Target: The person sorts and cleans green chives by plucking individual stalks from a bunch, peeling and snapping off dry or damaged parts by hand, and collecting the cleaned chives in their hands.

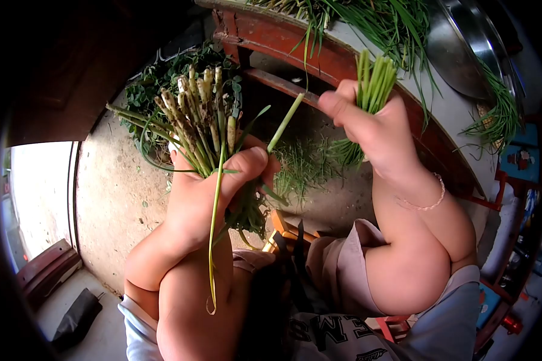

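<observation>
My left hand (223, 180) is closed around a bunch of garlic chives (190, 111), with their pale, soil-stained root ends pointing up and the green leaves hanging below. Between its thumb and fingers a single clean chive stalk (285, 122) sticks out toward the upper right. A thin yellowish leaf (214, 240) dangles in front of that wrist. To the right, my right hand (373, 123) is wrapped around a bunch of clean chives (375, 81), pale green cut-looking ends up and leaves trailing beneath the fist. The two hands are apart.
A red wooden table (271, 45) with a light top carries loose chives (397, 27) and a shiny metal bowl (464, 54). Leafy greens (144, 90) lie beyond my left hand. Chive scraps (304, 168) litter the floor. A black object (78, 316) lies at lower left.
</observation>
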Demonstrator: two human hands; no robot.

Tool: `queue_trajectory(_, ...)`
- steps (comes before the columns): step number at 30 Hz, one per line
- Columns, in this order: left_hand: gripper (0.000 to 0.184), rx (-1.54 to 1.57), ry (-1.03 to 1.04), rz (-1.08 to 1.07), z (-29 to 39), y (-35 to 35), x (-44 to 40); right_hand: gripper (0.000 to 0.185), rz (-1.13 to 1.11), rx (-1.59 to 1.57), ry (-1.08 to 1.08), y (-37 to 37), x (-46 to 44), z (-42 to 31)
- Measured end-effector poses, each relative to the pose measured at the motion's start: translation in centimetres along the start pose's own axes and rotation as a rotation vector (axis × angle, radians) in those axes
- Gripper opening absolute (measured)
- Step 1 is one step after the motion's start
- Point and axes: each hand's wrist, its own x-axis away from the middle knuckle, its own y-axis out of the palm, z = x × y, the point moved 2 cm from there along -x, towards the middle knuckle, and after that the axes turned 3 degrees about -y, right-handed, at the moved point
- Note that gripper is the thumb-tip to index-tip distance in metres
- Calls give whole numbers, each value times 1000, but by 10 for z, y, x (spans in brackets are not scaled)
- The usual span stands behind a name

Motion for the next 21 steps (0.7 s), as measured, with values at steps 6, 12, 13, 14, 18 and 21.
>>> queue_trajectory(6, 10, 125, -58, -6, 3, 4, 1, 9, -308, -103, 225, -3, 7, -12)
queue_trajectory(12, 10, 1, -19, 4, 2, 4, -1, 16, -284, -148, -11, 5, 12, -24)
queue_trajectory(13, 10, -13, -6, -32, 2, 3, -2, 17, -275, -174, -5, 6, 13, -25)
queue_trajectory(14, 9, -27, 7, -69, 2, 2, -3, 18, -266, -200, 2, 7, 14, -27)
queue_trajectory(18, 7, -5, -10, -43, 2, 4, -1, 18, -246, -224, -29, 8, 15, -31)
queue_trajectory(21, 7, -3, 14, -45, 1, 5, -2, 16, -225, -187, -143, 9, 15, -33)
